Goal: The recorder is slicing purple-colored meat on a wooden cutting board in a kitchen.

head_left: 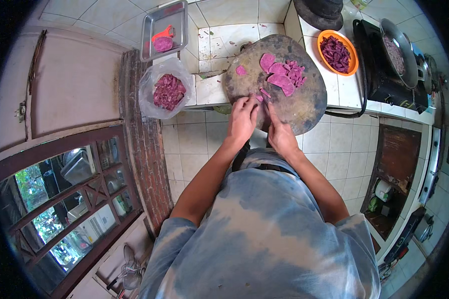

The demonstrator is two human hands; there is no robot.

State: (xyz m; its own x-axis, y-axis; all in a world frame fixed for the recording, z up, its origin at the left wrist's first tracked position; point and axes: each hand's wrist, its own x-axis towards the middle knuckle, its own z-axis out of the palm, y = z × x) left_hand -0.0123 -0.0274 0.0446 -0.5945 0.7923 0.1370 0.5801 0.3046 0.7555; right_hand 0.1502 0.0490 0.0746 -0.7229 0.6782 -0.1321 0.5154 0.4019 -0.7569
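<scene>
A round, worn wooden chopping board (307, 101) lies in front of me at the counter's edge. On its near side, my left hand (242, 119) pinches a small piece of purple root, likely sweet potato (259, 98), under bent fingertips. Beside it my right hand (282, 136) grips a knife (265, 107), index finger stretched along its back; most of the knife is hidden. Beyond my hands are several thin purple slices (282, 80) next to a heap of short cut pieces (295, 73). One small scrap (241, 70) sits apart at the left.
Left, a clear plastic bag (146, 88) holds purple peelings (168, 91). Behind it a metal tray (184, 30) carries an orange peeler (165, 32) and a purple chunk (163, 44). Right, an orange bowl (355, 56) contains purple strips (335, 54); a wok (406, 61) rests on a black stove (378, 80).
</scene>
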